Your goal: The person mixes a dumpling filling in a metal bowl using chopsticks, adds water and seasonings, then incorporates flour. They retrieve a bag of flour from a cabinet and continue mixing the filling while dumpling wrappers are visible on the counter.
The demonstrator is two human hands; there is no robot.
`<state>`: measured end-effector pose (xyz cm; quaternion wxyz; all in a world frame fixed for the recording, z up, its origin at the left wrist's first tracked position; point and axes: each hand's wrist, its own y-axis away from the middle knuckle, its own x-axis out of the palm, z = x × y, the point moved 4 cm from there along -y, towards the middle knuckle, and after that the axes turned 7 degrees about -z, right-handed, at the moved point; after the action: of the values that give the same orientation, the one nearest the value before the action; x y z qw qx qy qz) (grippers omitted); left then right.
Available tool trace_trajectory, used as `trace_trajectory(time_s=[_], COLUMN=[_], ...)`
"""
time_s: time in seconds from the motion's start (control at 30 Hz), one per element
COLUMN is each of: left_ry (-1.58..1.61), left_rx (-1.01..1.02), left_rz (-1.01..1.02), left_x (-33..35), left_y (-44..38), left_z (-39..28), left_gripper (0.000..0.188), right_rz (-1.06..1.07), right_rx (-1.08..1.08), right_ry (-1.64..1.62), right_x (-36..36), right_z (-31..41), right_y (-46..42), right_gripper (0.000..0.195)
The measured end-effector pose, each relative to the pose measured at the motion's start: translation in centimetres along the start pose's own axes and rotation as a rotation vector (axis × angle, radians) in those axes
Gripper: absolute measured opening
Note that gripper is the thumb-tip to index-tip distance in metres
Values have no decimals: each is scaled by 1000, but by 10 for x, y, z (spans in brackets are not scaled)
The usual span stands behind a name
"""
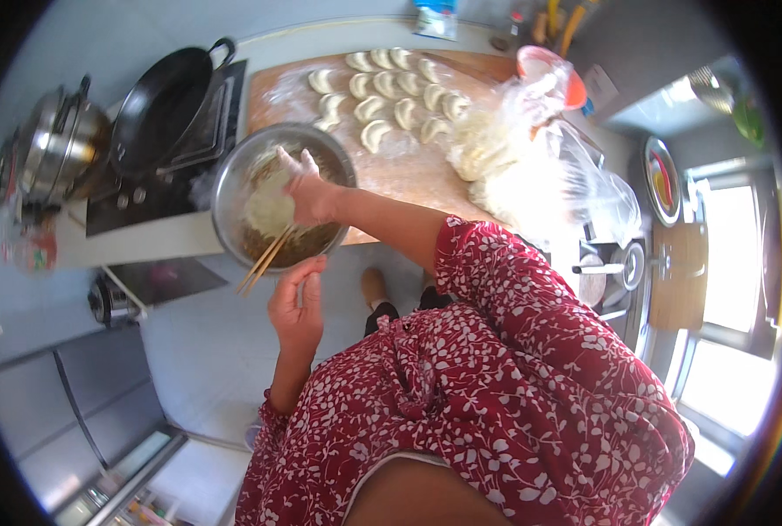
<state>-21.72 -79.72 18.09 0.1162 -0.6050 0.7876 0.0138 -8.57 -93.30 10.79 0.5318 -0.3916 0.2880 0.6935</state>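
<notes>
A metal mixing bowl (223, 197) stands at the edge of the counter, holding flour-like pale stuff and a darker mixture. Over the bowl my right hand (308, 191) reaches with its fingers apart and whitened with flour; nothing shows between them. A pair of wooden chopsticks (264, 261) leans in the bowl and sticks out over its near rim. My left hand (299, 299) is raised just below the bowl, fingers bent and fingertips close together; whether it pinches something small cannot be seen. Several crescent-shaped dumplings (385, 83) lie on the floured wooden board (404, 181) behind the bowl.
A black wok (164, 108) and a steel pot (65, 144) stand on the dark cooktop (144, 204) at the left. Clear plastic bags (522, 158) cover the board's right end, beside a red and white container (548, 72). A sink (611, 276) lies further right.
</notes>
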Motion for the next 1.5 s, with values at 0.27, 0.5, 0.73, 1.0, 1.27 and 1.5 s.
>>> trace_trajectory(time_s=[0.27, 0.5, 0.73, 1.0, 1.27, 1.5], left_ry=[70, -219, -541, 495, 448, 560], left_rx=[81, 380, 298, -217, -107, -162], left_rz=[15, 195, 291, 166, 155, 139], left_x=[95, 265, 368, 284, 275, 280], left_y=[-64, -163, -200, -143, -101, -90], left_z=[-49, -78, -51, -63, -86, -91], left_gripper=[40, 57, 45, 15, 9, 11], right_rz=[-914, -980, -609, -327, -232, 96], right_rx=[227, 531, 416, 511, 330, 189], right_ry=[-224, 69, -13, 200, 0, 100], right_x=[-206, -279, -238, -217, -273, -150], right_z=[-67, -202, -235, -214, -194, -269], right_y=[172, 275, 268, 365, 272, 185], right_gripper=[15, 32, 27, 20, 28, 32])
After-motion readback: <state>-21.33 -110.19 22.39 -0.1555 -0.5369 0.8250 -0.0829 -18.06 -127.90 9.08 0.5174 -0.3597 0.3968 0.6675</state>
